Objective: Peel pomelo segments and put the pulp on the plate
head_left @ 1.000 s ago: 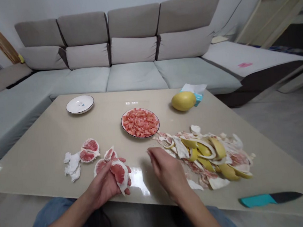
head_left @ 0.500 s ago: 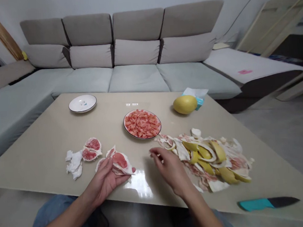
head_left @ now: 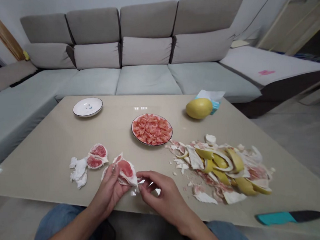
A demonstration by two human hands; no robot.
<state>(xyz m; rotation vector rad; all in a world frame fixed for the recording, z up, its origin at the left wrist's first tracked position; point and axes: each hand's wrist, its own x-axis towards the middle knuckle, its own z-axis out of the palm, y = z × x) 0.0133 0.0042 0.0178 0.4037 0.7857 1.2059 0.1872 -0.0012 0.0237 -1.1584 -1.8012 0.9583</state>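
Note:
My left hand (head_left: 109, 192) grips a pink pomelo segment (head_left: 126, 171) with white membrane, just above the near edge of the beige table (head_left: 48, 143). My right hand (head_left: 162, 197) has its fingers pinched at the segment's lower right edge, on the white membrane. More pomelo segments (head_left: 96, 156) lie left of it beside torn white pith (head_left: 78, 172). A plate of peeled pink flesh (head_left: 152, 129) sits in the middle of the table.
A heap of yellow peel and pith (head_left: 221, 167) covers the table's right side. A teal-handled knife (head_left: 291, 217) lies at the near right edge. A whole pomelo (head_left: 199, 108) rests by a tissue pack (head_left: 210, 97). A white plate (head_left: 87, 106) stands far left; a grey sofa behind.
My right hand has moved left from the peel heap to the segment in my left hand and pinched its membrane. My left hand has turned the segment and stayed near the table edge.

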